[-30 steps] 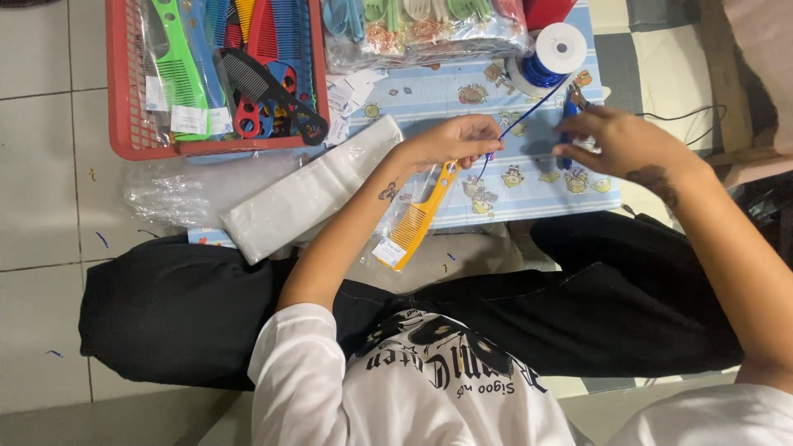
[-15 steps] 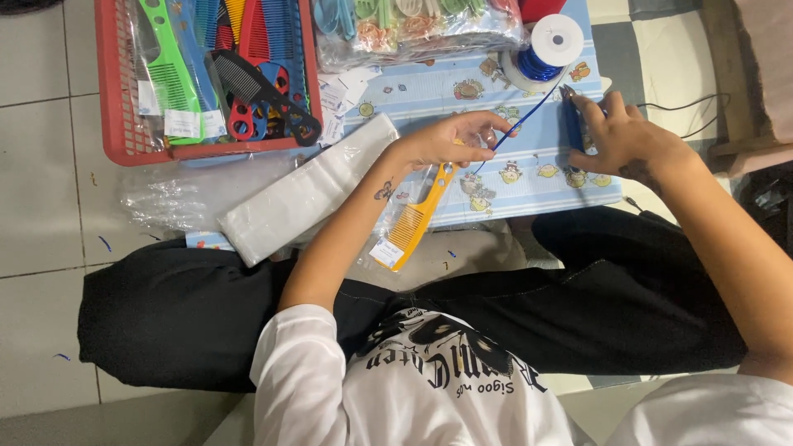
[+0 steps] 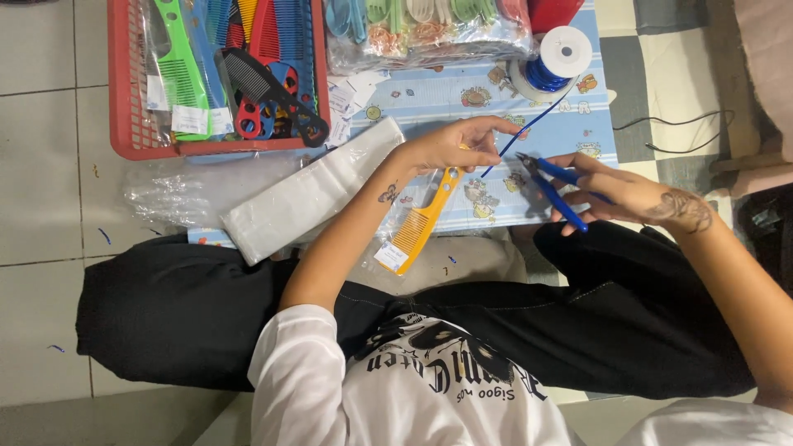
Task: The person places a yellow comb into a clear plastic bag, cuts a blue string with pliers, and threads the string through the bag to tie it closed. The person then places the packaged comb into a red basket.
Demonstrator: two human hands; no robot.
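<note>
I see blue cord (image 3: 529, 128) mid-frame, running from white spool (image 3: 555, 62) at upper right down to left hand (image 3: 450, 147); its grip pinches cord end, orange comb (image 3: 420, 221) below it. Right hand (image 3: 615, 194) grip clenched on blue-handled cutters (image 3: 553, 186), tips just beside cord. White tag on comb's lower end. Red basket (image 3: 124, 124) of combs upper left; flat white packet (image 3: 310, 198) beneath it.

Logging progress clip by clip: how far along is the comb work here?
Done: a price tag hangs from the orange comb. In hand: the left hand holds that comb and pinches blue wire running from the spool; the right hand holds blue-handled cutters beside it, wire uncut. Left: many combs remain in the red basket, some tagged; how many are unfinished isn't clear.
</note>
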